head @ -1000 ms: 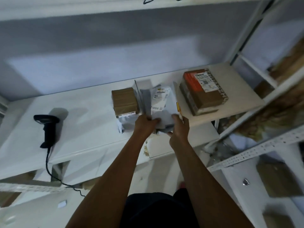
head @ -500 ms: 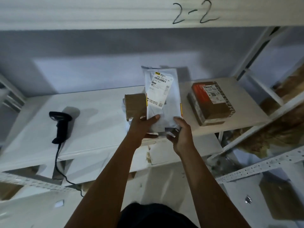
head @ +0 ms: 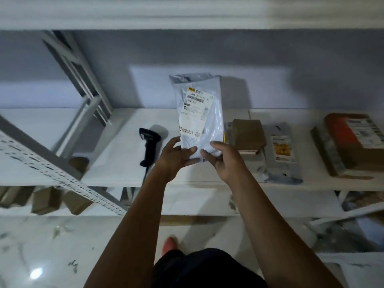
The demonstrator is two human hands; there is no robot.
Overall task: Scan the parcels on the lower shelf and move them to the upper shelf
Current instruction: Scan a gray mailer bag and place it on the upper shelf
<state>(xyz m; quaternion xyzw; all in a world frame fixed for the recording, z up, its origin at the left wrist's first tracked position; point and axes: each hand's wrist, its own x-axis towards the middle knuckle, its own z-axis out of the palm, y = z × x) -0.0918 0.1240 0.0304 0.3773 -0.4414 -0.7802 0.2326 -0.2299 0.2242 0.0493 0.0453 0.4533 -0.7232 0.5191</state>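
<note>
Since half a second ago the white mailer parcel (head: 199,113) has been carried leftward, from in front of the small brown box (head: 248,134) to a place above the shelf board (head: 116,163), between the black handheld scanner (head: 149,144) and that box; a grey mailer (head: 282,150) is now seen lying just to the right of the box. In the head view both forearms are stretched forward and upward, converging on the parcel's lower edge. The left hand (head: 176,156) is curled round the lower left corner and the right hand (head: 224,161) round the lower right corner, so that the parcel is gripped by both and held nearly upright, clear of the board, its top tilted slightly left. A white shipping label is shown facing the camera, with a yellow mark at its upper left corner and a barcode beneath; the print is too blurred to be read. A yellow strip is seen along the parcel's right edge. The scanner is stood on the board with its cable hanging over the front. On the grey mailer a yellow-and-white label is carried, unreadable. At far right a large brown box (head: 351,142) with an orange patch and a white label is laid flat. The upper shelf edge (head: 187,15) is seen along the top.
</note>
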